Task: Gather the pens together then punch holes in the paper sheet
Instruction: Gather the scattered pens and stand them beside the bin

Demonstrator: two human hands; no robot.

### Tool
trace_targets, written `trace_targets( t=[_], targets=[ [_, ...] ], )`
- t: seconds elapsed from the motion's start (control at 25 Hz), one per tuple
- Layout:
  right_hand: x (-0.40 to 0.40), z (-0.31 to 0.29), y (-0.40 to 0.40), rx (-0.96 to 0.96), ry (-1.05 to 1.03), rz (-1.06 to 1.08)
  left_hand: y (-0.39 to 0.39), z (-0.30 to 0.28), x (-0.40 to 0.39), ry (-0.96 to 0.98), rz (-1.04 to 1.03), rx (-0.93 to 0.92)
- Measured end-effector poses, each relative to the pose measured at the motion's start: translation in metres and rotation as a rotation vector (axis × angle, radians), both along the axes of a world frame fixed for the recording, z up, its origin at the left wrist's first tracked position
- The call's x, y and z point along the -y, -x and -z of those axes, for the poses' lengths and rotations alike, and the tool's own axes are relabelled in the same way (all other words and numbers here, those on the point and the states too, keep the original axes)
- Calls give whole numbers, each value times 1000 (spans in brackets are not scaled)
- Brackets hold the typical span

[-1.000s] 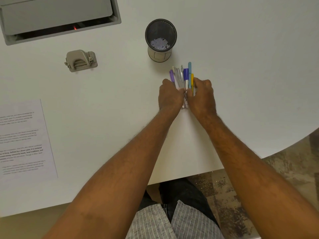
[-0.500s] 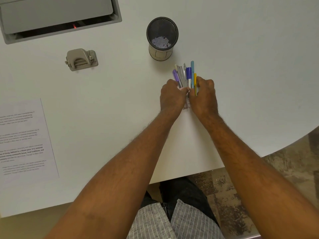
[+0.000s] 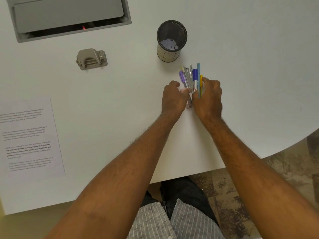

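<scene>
Several pens (image 3: pixel 191 76) lie bunched side by side on the white table (image 3: pixel 120 94), caps pointing away from me: purple, silver, dark blue, light blue, yellow. My left hand (image 3: pixel 173 98) presses the bundle from its left side and my right hand (image 3: pixel 208 99) from its right, fingers curled around the lower halves, which are hidden. A grey hole punch (image 3: pixel 91 59) sits far to the left. The printed paper sheet (image 3: pixel 29 135) lies at the table's left edge.
A black mesh cup (image 3: pixel 171 41) with paper bits inside stands just beyond the pens. A grey hatch with a dark slot (image 3: pixel 69 16) is set in the table at the back left. The table's curved edge runs close on the right.
Both hands and the pen bundle shifted slightly to the right and a little away from me; the pens sit tighter together.
</scene>
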State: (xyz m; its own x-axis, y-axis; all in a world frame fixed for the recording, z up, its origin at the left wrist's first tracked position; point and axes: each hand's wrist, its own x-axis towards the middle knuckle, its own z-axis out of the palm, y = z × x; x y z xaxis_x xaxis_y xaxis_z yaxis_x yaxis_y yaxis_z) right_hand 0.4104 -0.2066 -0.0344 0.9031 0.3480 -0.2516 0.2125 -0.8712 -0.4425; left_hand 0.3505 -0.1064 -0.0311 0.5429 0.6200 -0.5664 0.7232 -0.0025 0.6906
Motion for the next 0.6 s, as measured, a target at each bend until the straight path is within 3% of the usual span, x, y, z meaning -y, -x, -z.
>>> trace_targets(
  t=[0.28, 0.6],
  targets=[
    [-29, -17, 52, 119, -1, -27, 73, -17, -39, -49, 38, 79],
    [-109, -22, 169, 13, -106, -262, 231, -19, -115, -157, -125, 50]
  ],
)
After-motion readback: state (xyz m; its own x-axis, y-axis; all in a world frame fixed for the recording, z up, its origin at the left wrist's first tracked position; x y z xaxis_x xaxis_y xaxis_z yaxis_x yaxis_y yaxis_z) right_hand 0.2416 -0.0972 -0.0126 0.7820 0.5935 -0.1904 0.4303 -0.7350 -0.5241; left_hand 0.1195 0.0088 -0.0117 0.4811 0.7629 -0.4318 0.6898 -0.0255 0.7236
